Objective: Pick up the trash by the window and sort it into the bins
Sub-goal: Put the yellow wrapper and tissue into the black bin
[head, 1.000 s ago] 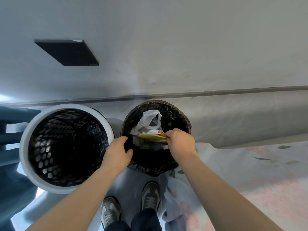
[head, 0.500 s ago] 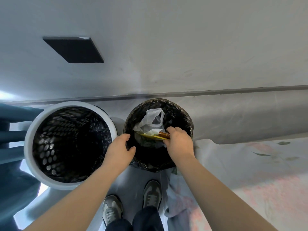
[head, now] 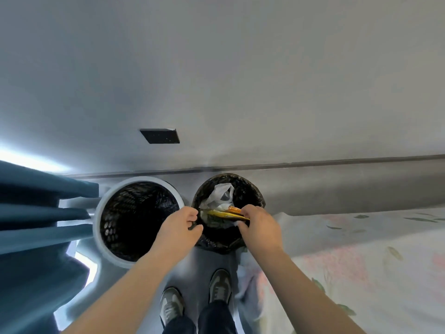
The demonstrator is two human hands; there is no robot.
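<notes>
A plain grey wall (head: 240, 68) filled twelve o'clock, with a dark square panel (head: 160, 136). Blue curtains (head: 36, 225) hung at nine; floral bedding (head: 361, 261) lay at four.

Surroundings: wall, curtain, floor, bedding and footwear.

A plain pale grey wall (head: 240, 80) fills the upper half of the view, with a dark rectangular plate (head: 160, 136) set into it low down and a dark skirting strip (head: 337, 162) running along its base. A teal curtain (head: 36, 213) hangs in heavy folds at the left edge, bright daylight showing behind it. The floor (head: 204, 261) is smooth and grey, glossy near the curtain. A pale sheet (head: 361, 261) with faded pink and green floral print covers the lower right. Two grey shoes (head: 192, 297) with laces stand side by side at bottom centre, dark trouser legs (head: 199, 321) above them.
</notes>
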